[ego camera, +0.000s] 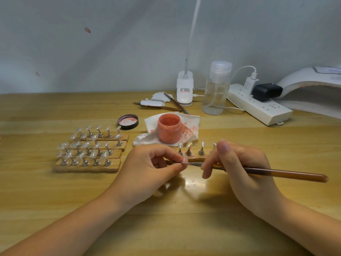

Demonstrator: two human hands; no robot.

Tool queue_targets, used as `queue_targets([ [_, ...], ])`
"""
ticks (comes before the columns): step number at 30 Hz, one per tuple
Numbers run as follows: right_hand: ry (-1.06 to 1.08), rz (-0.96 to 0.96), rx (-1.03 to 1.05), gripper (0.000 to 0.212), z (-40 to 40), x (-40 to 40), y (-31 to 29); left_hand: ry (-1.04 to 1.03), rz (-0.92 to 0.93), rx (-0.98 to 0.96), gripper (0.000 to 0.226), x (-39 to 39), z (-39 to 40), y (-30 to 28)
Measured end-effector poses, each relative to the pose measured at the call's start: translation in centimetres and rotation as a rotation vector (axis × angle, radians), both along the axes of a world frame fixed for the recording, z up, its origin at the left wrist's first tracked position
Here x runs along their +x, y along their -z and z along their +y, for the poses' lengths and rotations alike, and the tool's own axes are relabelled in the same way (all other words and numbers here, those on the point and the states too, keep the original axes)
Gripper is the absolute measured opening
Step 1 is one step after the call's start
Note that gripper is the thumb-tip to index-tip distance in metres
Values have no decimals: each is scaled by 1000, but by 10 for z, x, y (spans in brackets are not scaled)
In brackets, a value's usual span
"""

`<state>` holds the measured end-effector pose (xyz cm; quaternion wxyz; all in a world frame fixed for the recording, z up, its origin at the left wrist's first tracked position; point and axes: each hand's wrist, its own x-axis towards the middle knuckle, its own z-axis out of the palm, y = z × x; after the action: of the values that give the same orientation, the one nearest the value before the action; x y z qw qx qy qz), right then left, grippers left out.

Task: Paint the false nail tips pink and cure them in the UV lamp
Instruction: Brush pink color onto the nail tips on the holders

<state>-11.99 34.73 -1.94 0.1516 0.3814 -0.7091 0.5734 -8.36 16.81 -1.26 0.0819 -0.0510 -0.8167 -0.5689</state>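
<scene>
Landmark for all positions: the open pink jar point(169, 128).

Left hand point(156, 168), in front of the jar: thumb and index finger pinch 1 false nail tip point(184, 160) at its edges, remaining fingers curled under. Edge grip probably leaves the top face free for paint and keeps skin off the wet coat.

Right hand point(238, 167), in front and right of the jar: fingers pressed around the brush point(258, 171) in a pen grip near the bristle end, thumb raised. Short grip presumably gives fine control. Bristles touch the tip; handle trails away to the right. The tip already looks pinkish.

Jar sits on a stained tissue point(191, 124), likely for wiping excess; its lid point(128, 121) lies just left of the jar, inside up.

Directly in front of the jar: a wooden strip point(198, 159) with 4 visible metal stands, partly hidden by the hands. Left of the jar: 4 wooden rows of unpainted tips point(88, 148), clear, waiting.

UV lamp point(311, 89) stands far right of the jar and behind it, opening toward the worker, within reach for curing. Nothing visible inside it.

Judgement: painting stage, early; most tips unpainted.
</scene>
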Motion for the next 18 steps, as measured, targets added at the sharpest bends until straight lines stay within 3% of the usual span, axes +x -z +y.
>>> queue_targets([
  [7,-46,-108,-125,46,2,2,1,-1,-20,12,9,0,0,0],
  [11,31,-95,-72,43,0,-1,1,-7,-27,19,5,-1,0,1],
  [18,-41,-140,-78,46,0,2,1,-21,-22,-3,11,-1,0,1],
])
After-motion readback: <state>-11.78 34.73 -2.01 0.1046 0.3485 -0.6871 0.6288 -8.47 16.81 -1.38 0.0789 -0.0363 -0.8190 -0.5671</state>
